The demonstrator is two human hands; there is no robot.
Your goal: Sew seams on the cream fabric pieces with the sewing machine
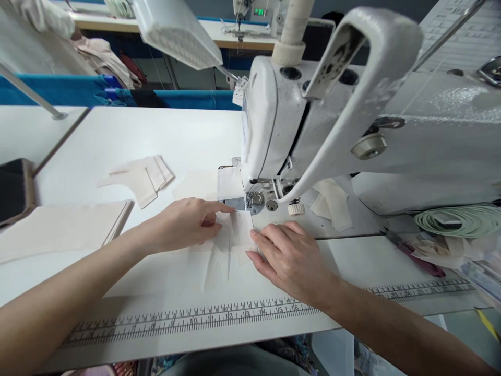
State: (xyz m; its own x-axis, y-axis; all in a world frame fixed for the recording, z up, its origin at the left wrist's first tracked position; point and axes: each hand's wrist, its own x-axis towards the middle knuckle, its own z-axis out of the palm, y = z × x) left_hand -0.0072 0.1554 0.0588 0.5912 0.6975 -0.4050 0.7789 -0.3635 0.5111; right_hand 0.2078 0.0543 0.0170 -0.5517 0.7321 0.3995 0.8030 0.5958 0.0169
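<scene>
- Machine [270,120], upper right: step seems to be lining up cloth [240,232] by it; next move likely calls for keeping layers flat
- Right hand [291,258], lower centre: fingers loosely spread at the cloth's right edge
- Left hand [186,224], left of centre: index extended, others curled; any pinch I cannot tell
- Cloth, centre: thin, pale, creased

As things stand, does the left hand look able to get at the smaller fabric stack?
Probably yes: nothing stands between the left hand and the smaller fabric stack, though that hand is at the sheer cloth.
</scene>
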